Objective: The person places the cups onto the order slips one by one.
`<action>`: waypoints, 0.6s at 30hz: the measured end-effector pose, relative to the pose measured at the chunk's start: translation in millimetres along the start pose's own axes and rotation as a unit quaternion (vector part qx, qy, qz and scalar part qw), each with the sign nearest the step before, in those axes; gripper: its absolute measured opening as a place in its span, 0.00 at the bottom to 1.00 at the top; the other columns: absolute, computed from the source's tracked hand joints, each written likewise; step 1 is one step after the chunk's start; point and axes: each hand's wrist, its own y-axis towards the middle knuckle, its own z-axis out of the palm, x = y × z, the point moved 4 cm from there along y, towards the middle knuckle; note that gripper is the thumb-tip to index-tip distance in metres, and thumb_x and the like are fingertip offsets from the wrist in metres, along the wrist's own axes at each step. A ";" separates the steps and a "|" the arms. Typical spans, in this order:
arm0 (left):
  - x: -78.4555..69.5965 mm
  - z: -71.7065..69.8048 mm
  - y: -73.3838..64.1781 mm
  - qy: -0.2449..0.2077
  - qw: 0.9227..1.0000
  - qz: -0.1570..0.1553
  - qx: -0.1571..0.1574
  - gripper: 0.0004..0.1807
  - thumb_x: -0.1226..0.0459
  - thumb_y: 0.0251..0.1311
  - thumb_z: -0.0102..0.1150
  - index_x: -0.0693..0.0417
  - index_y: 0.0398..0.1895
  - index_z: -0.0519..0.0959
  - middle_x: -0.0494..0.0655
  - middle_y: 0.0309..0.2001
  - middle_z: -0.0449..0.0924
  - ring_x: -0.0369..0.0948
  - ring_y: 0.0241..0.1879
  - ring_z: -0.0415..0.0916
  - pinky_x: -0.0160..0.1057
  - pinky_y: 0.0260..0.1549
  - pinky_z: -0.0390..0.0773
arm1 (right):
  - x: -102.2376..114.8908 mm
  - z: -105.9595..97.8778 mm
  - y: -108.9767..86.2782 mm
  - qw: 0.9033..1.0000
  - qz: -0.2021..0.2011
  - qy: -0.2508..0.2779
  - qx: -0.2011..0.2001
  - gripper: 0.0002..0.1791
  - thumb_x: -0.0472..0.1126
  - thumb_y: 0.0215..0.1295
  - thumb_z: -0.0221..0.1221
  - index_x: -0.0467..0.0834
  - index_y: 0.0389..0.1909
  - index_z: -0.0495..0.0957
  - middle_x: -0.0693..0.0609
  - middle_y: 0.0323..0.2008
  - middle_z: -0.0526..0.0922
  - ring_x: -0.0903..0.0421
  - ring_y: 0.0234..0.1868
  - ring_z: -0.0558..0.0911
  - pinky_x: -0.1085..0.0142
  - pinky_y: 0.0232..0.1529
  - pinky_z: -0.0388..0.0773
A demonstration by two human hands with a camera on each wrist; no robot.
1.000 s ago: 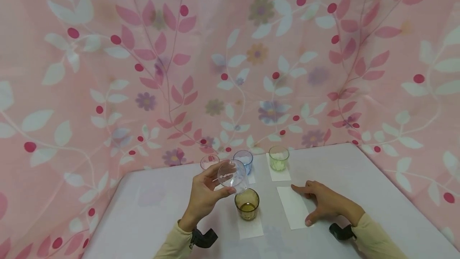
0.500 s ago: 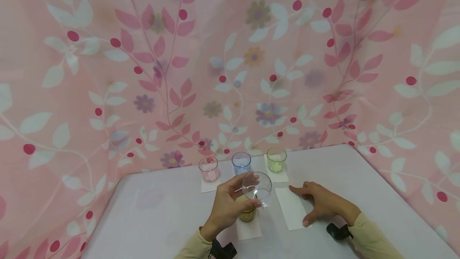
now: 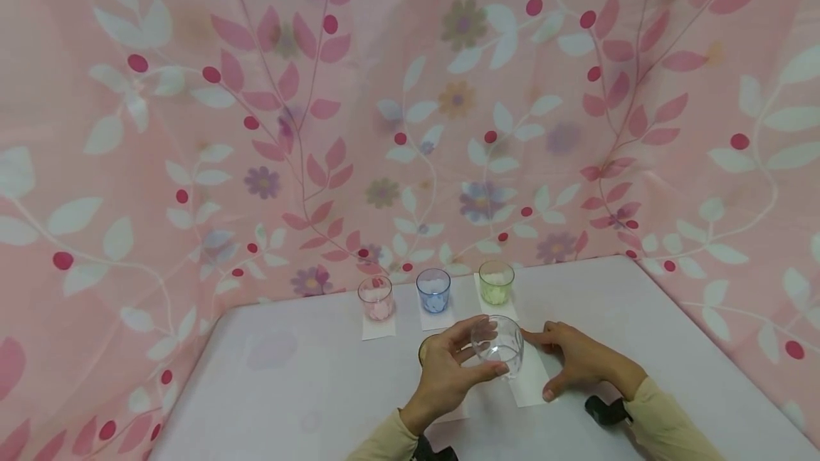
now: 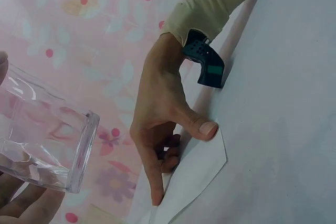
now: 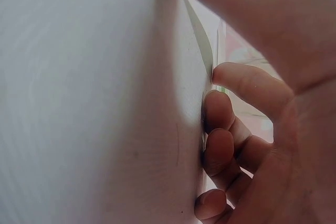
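Observation:
My left hand [image 3: 448, 370] holds a clear glass [image 3: 502, 351] between thumb and fingers, above a white paper sheet [image 3: 532, 388]. In the left wrist view that glass [image 4: 44, 135] is tilted, its thick base towards the right hand. My right hand [image 3: 579, 360] rests at the sheet's right side, index finger and thumb spread and touching the paper. The right wrist view shows its other fingers [image 5: 219, 150] loosely bent at the table surface. Behind my left hand an amber glass [image 3: 425, 348] is mostly hidden, with its own sheet partly showing below.
Along the table's back edge, a pink glass [image 3: 376, 301], a blue glass [image 3: 434, 294] and a green glass [image 3: 496, 285] stand upright on white sheets. The white table [image 3: 288, 368] ends at a pink floral curtain [image 3: 359, 126].
My left hand has carried the clear glass rightward and lower, from near the blue and amber glasses to above the right sheet. It now covers most of the amber glass. My right hand stays put.

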 end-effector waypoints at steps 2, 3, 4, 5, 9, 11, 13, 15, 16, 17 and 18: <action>5.0 3.2 1.9 0.004 1.000 -0.010 -0.008 0.36 0.66 0.59 0.79 0.57 0.71 0.75 0.59 0.67 0.81 0.56 0.66 0.80 0.48 0.66 0.81 | -0.4 0.3 0.2 1.000 0.005 0.004 0.005 0.60 0.62 0.37 0.85 0.39 0.72 0.76 0.56 0.33 0.69 0.63 0.36 0.65 0.70 0.34 0.61; 7.4 4.7 2.9 0.006 1.000 -0.016 -0.011 0.36 0.66 0.59 0.79 0.57 0.72 0.75 0.59 0.67 0.80 0.56 0.66 0.80 0.48 0.66 0.80 | -0.8 0.7 0.3 1.000 0.007 0.004 0.009 0.59 0.61 0.37 0.85 0.38 0.72 0.76 0.56 0.34 0.69 0.63 0.36 0.65 0.70 0.34 0.61; 9.9 5.8 3.8 0.007 1.000 -0.023 -0.014 0.37 0.65 0.60 0.79 0.57 0.72 0.75 0.58 0.67 0.80 0.55 0.66 0.80 0.48 0.67 0.80 | -1.4 1.3 0.5 1.000 0.009 0.005 0.011 0.59 0.61 0.37 0.85 0.37 0.71 0.76 0.57 0.34 0.70 0.63 0.37 0.65 0.70 0.35 0.62; 11.8 6.9 4.5 0.008 0.999 -0.030 -0.019 0.37 0.65 0.59 0.79 0.57 0.72 0.75 0.57 0.67 0.80 0.54 0.66 0.80 0.47 0.67 0.80 | -2.0 1.7 0.5 1.000 0.010 0.006 0.013 0.58 0.61 0.38 0.85 0.37 0.71 0.77 0.57 0.35 0.70 0.63 0.37 0.66 0.70 0.35 0.63; 16.3 12.7 7.4 0.020 0.999 -0.032 -0.029 0.36 0.64 0.60 0.79 0.55 0.71 0.75 0.58 0.67 0.80 0.53 0.66 0.80 0.45 0.68 0.80 | -4.1 1.9 0.2 1.000 0.007 0.006 0.012 0.56 0.61 0.38 0.85 0.36 0.68 0.79 0.57 0.35 0.71 0.63 0.38 0.66 0.71 0.37 0.64; 16.6 17.0 8.6 0.028 0.999 -0.022 -0.027 0.36 0.65 0.59 0.79 0.55 0.71 0.75 0.59 0.67 0.79 0.55 0.67 0.79 0.46 0.68 0.79 | -4.8 1.3 0.1 1.000 0.004 0.003 0.009 0.52 0.62 0.37 0.85 0.39 0.65 0.82 0.57 0.36 0.71 0.63 0.39 0.66 0.71 0.38 0.64; 16.7 21.7 9.5 0.037 0.999 -0.011 -0.024 0.36 0.64 0.59 0.79 0.54 0.71 0.75 0.60 0.68 0.79 0.56 0.67 0.79 0.45 0.69 0.79 | -5.3 0.8 0.2 1.000 0.002 -0.001 0.007 0.46 0.63 0.37 0.85 0.45 0.59 0.85 0.57 0.36 0.70 0.63 0.39 0.67 0.70 0.38 0.64; 17.8 26.0 9.9 0.039 0.999 -0.008 -0.023 0.36 0.64 0.58 0.80 0.55 0.70 0.75 0.60 0.68 0.79 0.57 0.68 0.78 0.45 0.69 0.78 | -5.8 0.9 0.5 1.000 0.001 -0.002 0.007 0.40 0.63 0.38 0.85 0.51 0.53 0.85 0.58 0.36 0.70 0.63 0.40 0.67 0.70 0.39 0.64; 19.0 27.9 9.8 0.042 0.999 -0.009 -0.024 0.37 0.63 0.58 0.80 0.55 0.70 0.76 0.58 0.67 0.79 0.57 0.68 0.78 0.44 0.69 0.78 | -6.1 1.0 0.7 1.000 -0.001 -0.004 0.006 0.37 0.63 0.38 0.85 0.54 0.50 0.85 0.58 0.36 0.70 0.63 0.40 0.67 0.70 0.39 0.64; 20.6 29.6 9.5 0.044 0.999 -0.014 -0.027 0.37 0.63 0.57 0.81 0.54 0.70 0.76 0.56 0.67 0.80 0.55 0.68 0.78 0.42 0.69 0.78 | -6.3 1.3 0.7 1.000 -0.003 -0.004 0.005 0.36 0.64 0.37 0.85 0.55 0.49 0.85 0.58 0.36 0.70 0.63 0.40 0.67 0.69 0.40 0.64; 22.4 31.1 9.0 0.047 0.998 -0.020 -0.029 0.37 0.62 0.57 0.81 0.53 0.69 0.76 0.54 0.67 0.80 0.54 0.68 0.79 0.40 0.68 0.78 | -6.6 1.8 0.7 1.000 -0.003 -0.003 0.005 0.35 0.64 0.37 0.85 0.56 0.49 0.85 0.58 0.36 0.71 0.63 0.40 0.67 0.69 0.40 0.64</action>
